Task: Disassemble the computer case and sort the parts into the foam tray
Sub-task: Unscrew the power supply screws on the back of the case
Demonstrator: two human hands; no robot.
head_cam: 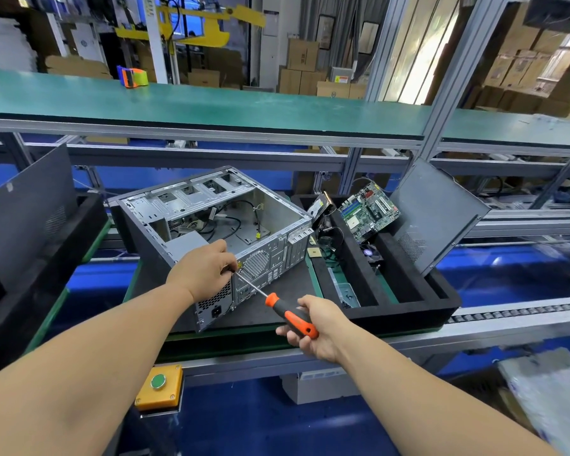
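Motherboard (368, 209) already in foam tray (408, 311); case (211, 218) mostly gutted, PSU left. Right hand (316, 327) fingers wrapped round screwdriver (290, 315); left hand (204, 268) fingers pinch near its tip, probably on a rear screw.

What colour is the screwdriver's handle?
Orange and black, seen in the head view: screwdriver in the right hand.

- Left hand (204, 269) — arm stretched forward, fingers curled and pinched together at the tip.
- Right hand (313, 327) — fist-like grip, forearm angled inward.
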